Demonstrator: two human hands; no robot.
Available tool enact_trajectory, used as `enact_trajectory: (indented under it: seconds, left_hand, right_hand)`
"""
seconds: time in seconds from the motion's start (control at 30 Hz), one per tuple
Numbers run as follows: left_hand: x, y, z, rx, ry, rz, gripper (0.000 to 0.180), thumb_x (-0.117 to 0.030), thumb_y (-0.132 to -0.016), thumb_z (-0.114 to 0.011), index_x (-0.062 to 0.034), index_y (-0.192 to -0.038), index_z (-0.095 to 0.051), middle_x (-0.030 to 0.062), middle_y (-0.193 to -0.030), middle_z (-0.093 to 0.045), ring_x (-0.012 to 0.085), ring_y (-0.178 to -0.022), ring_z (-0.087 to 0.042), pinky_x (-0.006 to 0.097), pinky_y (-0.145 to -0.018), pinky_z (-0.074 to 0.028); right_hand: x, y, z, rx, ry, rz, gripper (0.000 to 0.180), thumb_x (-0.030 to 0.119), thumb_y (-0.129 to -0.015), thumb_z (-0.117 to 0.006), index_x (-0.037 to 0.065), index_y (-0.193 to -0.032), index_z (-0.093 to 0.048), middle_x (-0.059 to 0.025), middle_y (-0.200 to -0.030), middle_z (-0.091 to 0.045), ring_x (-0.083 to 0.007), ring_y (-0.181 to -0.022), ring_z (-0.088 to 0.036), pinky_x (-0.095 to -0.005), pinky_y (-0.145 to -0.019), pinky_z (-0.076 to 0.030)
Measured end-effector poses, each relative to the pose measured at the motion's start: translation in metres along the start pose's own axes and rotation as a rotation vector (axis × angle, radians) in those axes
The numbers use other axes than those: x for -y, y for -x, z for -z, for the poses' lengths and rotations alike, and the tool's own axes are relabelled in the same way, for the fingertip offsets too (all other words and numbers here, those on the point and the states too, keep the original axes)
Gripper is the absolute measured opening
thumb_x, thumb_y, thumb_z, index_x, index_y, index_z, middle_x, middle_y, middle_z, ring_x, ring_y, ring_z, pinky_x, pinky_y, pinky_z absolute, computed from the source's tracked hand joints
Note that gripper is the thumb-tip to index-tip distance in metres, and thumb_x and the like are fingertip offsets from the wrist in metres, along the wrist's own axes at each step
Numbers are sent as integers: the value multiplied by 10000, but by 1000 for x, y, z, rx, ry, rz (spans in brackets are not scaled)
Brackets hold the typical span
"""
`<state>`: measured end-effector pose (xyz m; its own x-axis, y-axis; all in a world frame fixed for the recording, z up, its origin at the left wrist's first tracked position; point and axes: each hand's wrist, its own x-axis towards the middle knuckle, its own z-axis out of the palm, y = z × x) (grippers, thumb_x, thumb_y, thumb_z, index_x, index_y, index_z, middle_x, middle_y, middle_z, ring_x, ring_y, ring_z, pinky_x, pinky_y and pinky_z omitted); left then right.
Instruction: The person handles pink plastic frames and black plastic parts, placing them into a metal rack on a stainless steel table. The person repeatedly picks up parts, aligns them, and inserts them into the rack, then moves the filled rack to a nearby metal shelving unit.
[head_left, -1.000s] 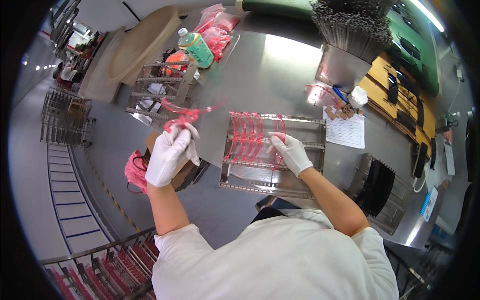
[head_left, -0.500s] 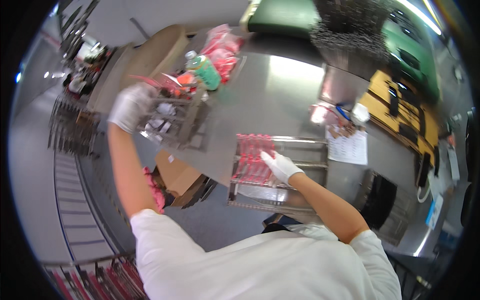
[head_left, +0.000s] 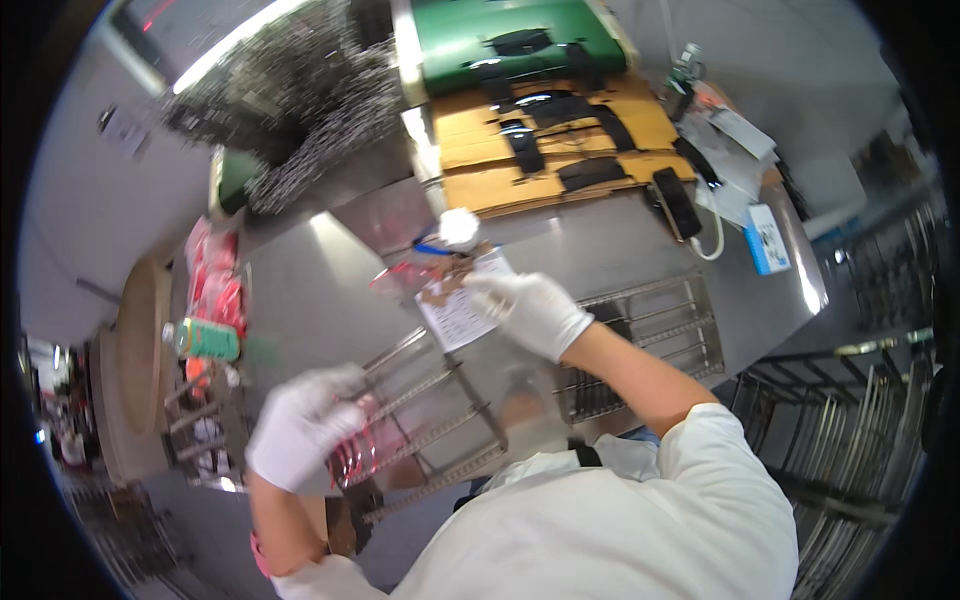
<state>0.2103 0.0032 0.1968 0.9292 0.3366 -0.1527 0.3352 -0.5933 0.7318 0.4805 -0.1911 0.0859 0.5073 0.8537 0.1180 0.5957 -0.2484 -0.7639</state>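
Note:
My left hand (head_left: 305,425), in a white glove and smeared by motion, is over the left end of a metal rack (head_left: 440,430). Red-pink strips (head_left: 355,455) sit across that end, right beside the fingers. Whether the fingers hold anything cannot be made out. My right hand (head_left: 530,312), also gloved in white, reaches over a printed paper sheet (head_left: 455,322). Its fingers are stretched out toward small brown pieces (head_left: 447,285) lying on the sheet's far edge, and nothing shows in them.
A second metal rack (head_left: 655,335) lies at the right. Left stand a green-labelled bottle (head_left: 207,340), pink bags (head_left: 215,275) and a rack with small items (head_left: 208,425). Beyond are yellow boards with black pieces (head_left: 470,150), a black phone-like device (head_left: 677,205) and a blue-white box (head_left: 768,240).
The view has swung to the right. My left hand has left the far-left rack of small items for the strip rack. My right hand has moved from the pink strips to the paper.

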Motion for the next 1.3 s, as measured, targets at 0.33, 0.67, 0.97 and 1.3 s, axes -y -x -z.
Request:
enact_trajectory:
  seconds: [0.33,0.67,0.97,1.3]
  left_hand:
    - [-12,-92,-207,210,214,130,414,-138,-979,-702,11,-1357,-625,117,-1039,-749,126,-932,-689,281,-852,-544]
    - [-22,-114,-204,-65,195,243,242,-83,-991,-669,19,-1208,-704,41,-930,-726,70,-842,-633,242,-805,-524]
    - [-12,-93,-205,-177,407,423,258,-95,-1009,-660,36,-1230,-685,59,-979,-745,102,-891,-680,251,-849,-542]
    - [-16,-94,-199,-176,393,388,257,-88,-1021,-635,58,-1230,-667,77,-992,-734,127,-905,-683,272,-868,-542]
  right_hand:
    - [-161,-7,90,-146,209,-309,411,363,-986,-620,93,-1292,-668,-181,-1223,-689,-362,-1135,-653,-448,-992,-517]
    - [-261,-194,162,-378,627,-166,377,161,-953,-551,151,-1326,-609,-163,-1146,-664,-337,-1063,-654,-456,-920,-538]
    - [-269,-275,158,188,851,-200,478,151,-913,-678,272,-1374,-635,-118,-1428,-586,-322,-1340,-551,-558,-1136,-389]
    - [-245,-290,133,-95,730,-156,319,201,-891,-722,137,-1204,-729,-134,-1310,-664,-319,-1245,-618,-491,-1011,-497]
